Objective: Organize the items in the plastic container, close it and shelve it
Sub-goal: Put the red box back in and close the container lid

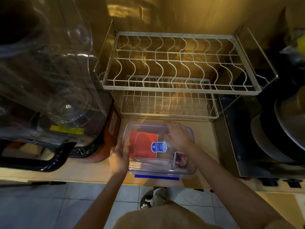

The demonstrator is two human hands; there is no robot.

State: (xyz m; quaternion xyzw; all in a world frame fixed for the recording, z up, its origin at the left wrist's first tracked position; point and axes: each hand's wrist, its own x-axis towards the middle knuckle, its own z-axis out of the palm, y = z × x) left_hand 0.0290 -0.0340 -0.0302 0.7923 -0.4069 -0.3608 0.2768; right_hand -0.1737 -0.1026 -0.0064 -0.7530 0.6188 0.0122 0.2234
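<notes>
A clear plastic container (189,171) with blue clips sits on the counter near its front edge, its transparent lid (148,128) resting on top with a blue sticker (158,147). Inside lie a red packet (143,144) and a small dark red packet (180,160). My left hand (118,160) grips the container's left side. My right hand (179,136) lies flat on the lid near the far right, fingers spread toward the far blue clip. The near blue clip (156,177) sticks out flat at the front.
A two-tier white wire dish rack (179,90) stands just behind the container. A large clear-lidded appliance (49,71) fills the left. Stacked dark pans (280,138) sit on a stove at the right. The counter edge (82,180) runs below, tiled floor beneath.
</notes>
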